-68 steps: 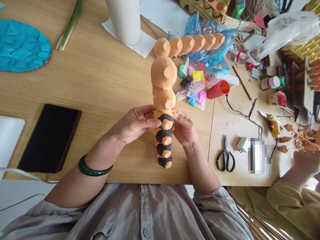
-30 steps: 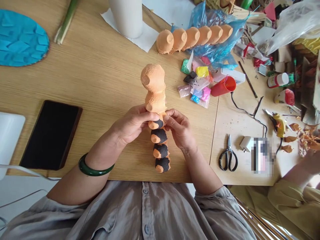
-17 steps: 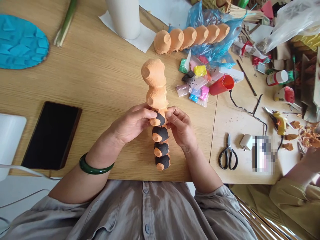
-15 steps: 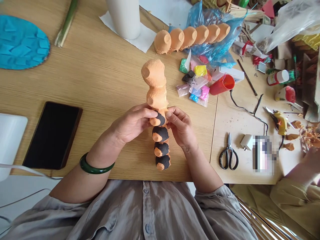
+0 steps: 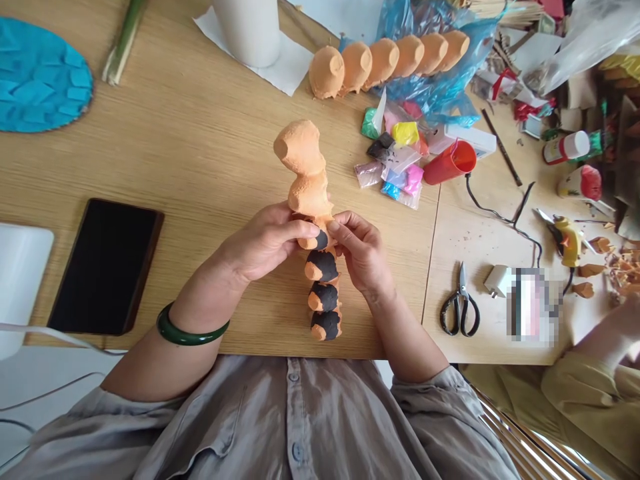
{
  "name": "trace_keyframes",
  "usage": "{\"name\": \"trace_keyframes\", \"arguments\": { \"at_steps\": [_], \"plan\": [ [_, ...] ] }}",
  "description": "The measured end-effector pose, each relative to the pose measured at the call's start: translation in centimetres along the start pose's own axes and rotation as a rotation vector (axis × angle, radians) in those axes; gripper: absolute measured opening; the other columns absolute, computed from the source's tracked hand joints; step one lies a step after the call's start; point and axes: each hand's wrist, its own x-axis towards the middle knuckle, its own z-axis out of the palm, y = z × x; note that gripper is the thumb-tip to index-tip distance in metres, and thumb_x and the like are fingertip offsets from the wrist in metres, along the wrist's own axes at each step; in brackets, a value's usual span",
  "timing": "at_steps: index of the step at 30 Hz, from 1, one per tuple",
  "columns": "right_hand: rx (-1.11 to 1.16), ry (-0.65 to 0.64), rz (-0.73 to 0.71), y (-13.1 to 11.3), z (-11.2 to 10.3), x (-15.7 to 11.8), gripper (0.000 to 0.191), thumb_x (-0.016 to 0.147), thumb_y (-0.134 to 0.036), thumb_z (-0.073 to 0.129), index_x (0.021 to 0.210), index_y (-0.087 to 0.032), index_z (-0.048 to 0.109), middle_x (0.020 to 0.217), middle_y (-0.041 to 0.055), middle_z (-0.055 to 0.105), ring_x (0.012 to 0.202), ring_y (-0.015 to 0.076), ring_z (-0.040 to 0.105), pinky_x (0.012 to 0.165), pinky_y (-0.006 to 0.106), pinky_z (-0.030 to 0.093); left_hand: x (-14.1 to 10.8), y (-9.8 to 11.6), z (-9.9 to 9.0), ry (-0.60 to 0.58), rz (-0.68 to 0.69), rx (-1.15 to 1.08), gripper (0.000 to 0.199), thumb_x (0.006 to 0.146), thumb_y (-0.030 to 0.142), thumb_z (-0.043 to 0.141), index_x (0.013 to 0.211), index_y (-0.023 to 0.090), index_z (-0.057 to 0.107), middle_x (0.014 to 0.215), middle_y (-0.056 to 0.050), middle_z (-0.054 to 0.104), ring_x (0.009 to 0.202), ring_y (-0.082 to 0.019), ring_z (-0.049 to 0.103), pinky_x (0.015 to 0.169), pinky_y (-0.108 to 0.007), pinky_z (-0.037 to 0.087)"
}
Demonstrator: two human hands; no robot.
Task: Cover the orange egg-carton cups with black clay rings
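Observation:
A strip of orange egg carton cups (image 5: 302, 155) is held upright in front of me, its far end leaning a little left. The several cups nearest my body carry patches of black clay (image 5: 323, 265); the two far cups are plain orange. My left hand (image 5: 267, 241) grips the strip from the left, its thumb pressed on the third cup beside a black patch. From the right, my right hand (image 5: 361, 248) pinches the edge of that same cup between thumb and fingers. Parts of both hands' fingers are hidden behind the strip.
A second orange strip (image 5: 383, 61) lies on a blue plastic bag at the back. Packets of coloured clay (image 5: 404, 133) and a red cup (image 5: 451, 163) sit to the right. Scissors (image 5: 460, 303) lie at front right, a dark tablet (image 5: 107, 265) left. Another person's arm (image 5: 606, 333) shows far right.
The strip's far end has tipped slightly left. Both hands keep their hold on the third cup, the left thumb still on it. The whole view has shifted a little.

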Motion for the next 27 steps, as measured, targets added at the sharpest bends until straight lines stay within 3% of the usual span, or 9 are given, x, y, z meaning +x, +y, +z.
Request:
{"name": "trace_keyframes", "arguments": {
  "at_steps": [4, 8, 11, 15, 20, 24, 27],
  "plan": [
    [0.012, 0.027, 0.028, 0.2, 0.0, 0.1, 0.055, 0.07, -0.063, 0.101, 0.077, -0.022, 0.066, 0.068, -0.0058, 0.059, 0.062, 0.0085, 0.047, 0.057, 0.025, 0.037, 0.2, -0.3, -0.1, -0.018, 0.074, 0.075, 0.021, 0.07, 0.017, 0.086, 0.076, 0.017, 0.066, 0.074, 0.002, 0.059, 0.072, -0.012, 0.05, 0.068, -0.026, 0.045],
    [0.011, 0.046, 0.029, 0.4, 0.1, 0.3, 0.053, 0.07, -0.061, 0.1, 0.075, -0.022, 0.065, 0.067, -0.0062, 0.057, 0.06, 0.008, 0.045, 0.057, 0.025, 0.037, 0.3, -0.5, 0.2, -0.016, 0.057, 0.106, 0.023, 0.066, 0.017, 0.086, 0.078, 0.016, 0.067, 0.076, 0.002, 0.061, 0.075, -0.012, 0.053, 0.072, -0.027, 0.046],
    [0.006, 0.053, 0.034, 0.6, 0.0, 0.4, 0.052, 0.07, -0.061, 0.099, 0.076, -0.022, 0.065, 0.067, -0.0059, 0.058, 0.06, 0.0078, 0.045, 0.055, 0.025, 0.036, 0.3, -0.9, 0.4, 0.018, 0.047, 0.118, 0.026, 0.063, 0.018, 0.087, 0.081, 0.016, 0.068, 0.079, 0.001, 0.063, 0.08, -0.014, 0.057, 0.077, -0.029, 0.05],
    [0.022, 0.042, 0.056, 0.7, -0.2, 0.4, 0.051, 0.072, -0.061, 0.099, 0.076, -0.023, 0.065, 0.066, -0.0049, 0.059, 0.058, 0.0091, 0.046, 0.052, 0.026, 0.037, 0.3, -1.5, 0.6, 0.077, 0.082, 0.143, 0.027, 0.063, 0.017, 0.087, 0.074, 0.017, 0.063, 0.075, 0.002, 0.056, 0.077, -0.012, 0.051, 0.072, -0.027, 0.046],
    [0.104, 0.021, 0.072, 0.4, -0.4, 0.5, 0.052, 0.07, -0.059, 0.102, 0.075, -0.023, 0.066, 0.068, -0.0048, 0.06, 0.059, 0.009, 0.049, 0.056, 0.025, 0.043, 0.2, -1.5, 0.7, 0.036, 0.117, 0.131, 0.048, 0.062, 0.014, 0.094, 0.1, 0.018, 0.066, 0.089, 0.002, 0.064, 0.086, -0.014, 0.058, 0.076, -0.028, 0.05],
    [0.068, 0.029, 0.057, 0.3, -0.3, 0.3, 0.054, 0.071, -0.064, 0.101, 0.077, -0.022, 0.066, 0.07, -0.0046, 0.063, 0.062, 0.009, 0.052, 0.057, 0.024, 0.043, 0.2, -1.1, 0.7, 0.026, 0.133, 0.125, 0.038, 0.07, 0.022, 0.091, 0.098, 0.017, 0.066, 0.087, 0.002, 0.061, 0.085, -0.014, 0.056, 0.078, -0.028, 0.052],
    [0.036, 0.045, 0.006, 0.3, 0.0, 0.0, 0.052, 0.075, -0.064, 0.099, 0.079, -0.023, 0.067, 0.072, -0.0042, 0.064, 0.063, 0.0092, 0.052, 0.059, 0.025, 0.044, 0.2, -1.1, 0.9, 0.054, 0.128, 0.129, 0.033, 0.068, 0.019, 0.091, 0.091, 0.018, 0.067, 0.084, 0.002, 0.062, 0.084, -0.014, 0.059, 0.079, -0.029, 0.054]
  ]
}}
